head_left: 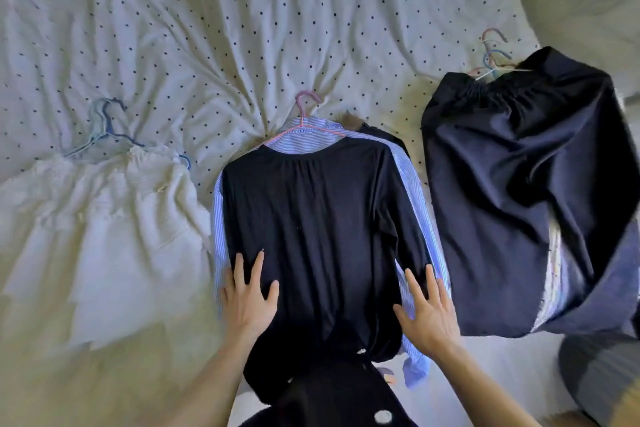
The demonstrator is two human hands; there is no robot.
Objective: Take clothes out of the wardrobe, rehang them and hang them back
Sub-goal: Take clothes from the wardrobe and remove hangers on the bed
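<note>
Fingers (257, 265) of the left hand (247, 302) lie spread and straight, pressing flat on the lower left of the black top (318, 211). The right hand (431, 314) lies equally flat and spread on its right sleeve, gripping nothing. Under the top lies a blue striped shirt (414, 191) on a pink hanger (304, 107). A white garment (114, 218) with blue hangers (107, 130) lies to the left, and a dark garment (512, 184) with a bunch of hangers (493, 52) to the right, all on the dotted bed sheet (242, 10).
</note>
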